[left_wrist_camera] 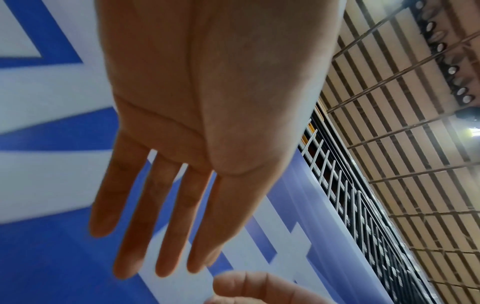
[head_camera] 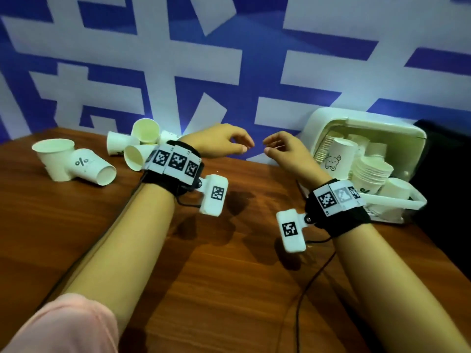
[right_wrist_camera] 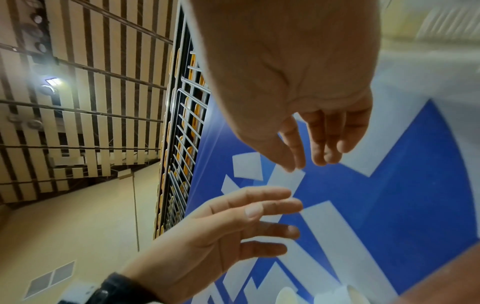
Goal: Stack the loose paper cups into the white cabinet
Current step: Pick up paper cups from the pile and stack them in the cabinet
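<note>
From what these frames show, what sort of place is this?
Probably a staged recording booth in a large hall: a brown wooden table against a blue-and-white printed backdrop, under a high slatted ceiling with spotlights.

Table (head_camera: 229,276): brown wood-grain top filling the lower view.
Backdrop (head_camera: 229,59): blue and white banner with large angular shapes, from 10 to 2 o'clock.
Cable (head_camera: 305,289): thin black, lying on the table at 5 o'clock.
Dark object (head_camera: 443,174): black, at 3 o'clock; too dim to identify.
</note>
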Demonstrator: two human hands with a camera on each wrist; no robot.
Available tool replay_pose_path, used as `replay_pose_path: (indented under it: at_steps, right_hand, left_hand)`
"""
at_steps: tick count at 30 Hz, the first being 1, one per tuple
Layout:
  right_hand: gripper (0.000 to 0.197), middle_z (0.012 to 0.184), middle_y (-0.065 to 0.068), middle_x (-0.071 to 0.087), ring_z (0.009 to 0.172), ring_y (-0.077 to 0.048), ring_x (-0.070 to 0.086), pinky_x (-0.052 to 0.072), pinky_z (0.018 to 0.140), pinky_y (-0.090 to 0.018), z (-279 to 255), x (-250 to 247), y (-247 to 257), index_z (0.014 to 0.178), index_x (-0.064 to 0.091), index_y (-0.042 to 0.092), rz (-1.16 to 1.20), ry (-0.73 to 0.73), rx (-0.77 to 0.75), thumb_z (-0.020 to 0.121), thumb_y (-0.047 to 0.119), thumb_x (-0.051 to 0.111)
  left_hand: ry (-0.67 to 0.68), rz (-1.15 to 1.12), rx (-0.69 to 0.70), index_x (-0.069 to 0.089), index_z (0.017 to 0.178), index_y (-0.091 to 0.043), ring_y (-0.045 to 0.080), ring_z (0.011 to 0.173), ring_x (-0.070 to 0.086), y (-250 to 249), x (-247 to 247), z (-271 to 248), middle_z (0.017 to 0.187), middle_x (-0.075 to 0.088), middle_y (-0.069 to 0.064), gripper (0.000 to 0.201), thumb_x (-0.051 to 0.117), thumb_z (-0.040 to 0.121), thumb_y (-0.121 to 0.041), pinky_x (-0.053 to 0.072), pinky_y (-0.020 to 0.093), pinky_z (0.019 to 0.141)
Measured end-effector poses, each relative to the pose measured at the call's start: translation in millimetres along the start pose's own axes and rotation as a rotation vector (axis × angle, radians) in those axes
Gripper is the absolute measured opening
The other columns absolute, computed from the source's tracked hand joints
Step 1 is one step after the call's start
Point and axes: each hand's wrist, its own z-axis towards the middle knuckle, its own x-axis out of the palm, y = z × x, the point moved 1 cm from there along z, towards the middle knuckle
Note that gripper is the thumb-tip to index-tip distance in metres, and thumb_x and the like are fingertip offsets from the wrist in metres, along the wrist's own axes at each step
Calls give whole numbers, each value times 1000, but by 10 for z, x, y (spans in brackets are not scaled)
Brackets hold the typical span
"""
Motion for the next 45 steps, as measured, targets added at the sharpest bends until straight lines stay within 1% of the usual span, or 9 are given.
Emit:
replay_pose_path:
  at_steps: [6,13,18,24,27,29,35,39,45]
  right_hand:
    - [25,110,-1,60,99,-13,59,46,81,-25,202,668,328,116,57,12,176,115,110,93,18,62]
    - [1,88,-2,55,71,-10,51,43,69,-22,500,1475,538,94,59,12,466,284,403,94,12,58]
    - [43,92,-4,54,72,-13,56,47,70,-23,639,1920,603,134,52,8,615,371,563,93,20,61]
    - [36,95,-7,52,81,-19,55,49,65,-24,632,2203,613,119,44,10,756,494,739,93,28,61]
    - [46,136,-11,53,96,-22,56,49,74,-28,639,2277,570,124,41,9,803,497,770,91,31,63]
    - [54,145,-17,45,105,-25,56,49,78,-30,642,2302,550,131,40,7,830,486,774,90,32,64]
    - [48,103,-3,57,86,-21,57,49,79,-30,694,2335,495,126,40,7,867,489,788,92,33,62]
    - [20,74,-4,60,69,-13,59,48,76,-26,676,2375,499,94,51,9,855,482,772,95,28,57]
    - [17,53,7,49,32,-2,41,34,55,-18,622,2310,505,83,53,17,775,485,710,98,24,51]
  left_hand:
    - [-112,-43,-273,61,123,-23,12,106,57,797,-383,-448,117,60,-7,28,57,95,-25,41,19,84]
    - [-481,-47,-595,56,128,-19,28,128,43,1821,-485,-631,137,51,10,35,56,93,-25,34,41,108]
    - [-469,8,-756,41,141,-18,33,137,29,2055,-325,-588,146,35,18,52,55,93,-29,27,44,111]
    - [-428,27,-775,40,140,-10,34,130,39,2144,-188,-531,142,39,19,57,59,91,-33,33,42,107]
    - [-409,54,-779,40,138,-6,34,129,40,2154,-167,-512,139,41,20,59,60,90,-34,33,42,106]
    - [-391,76,-782,40,137,-5,34,127,41,2165,-144,-502,138,42,20,59,61,90,-35,33,43,107]
    - [-328,11,-788,41,132,-6,34,114,50,2068,-114,-470,136,30,17,51,59,93,-33,39,38,99]
    - [-263,31,-734,50,122,-6,32,107,55,1992,-140,-415,127,45,17,45,56,93,-40,43,40,95]
    - [-156,-71,-693,60,110,-6,25,91,61,1980,-184,-380,100,65,12,38,62,88,-37,48,33,79]
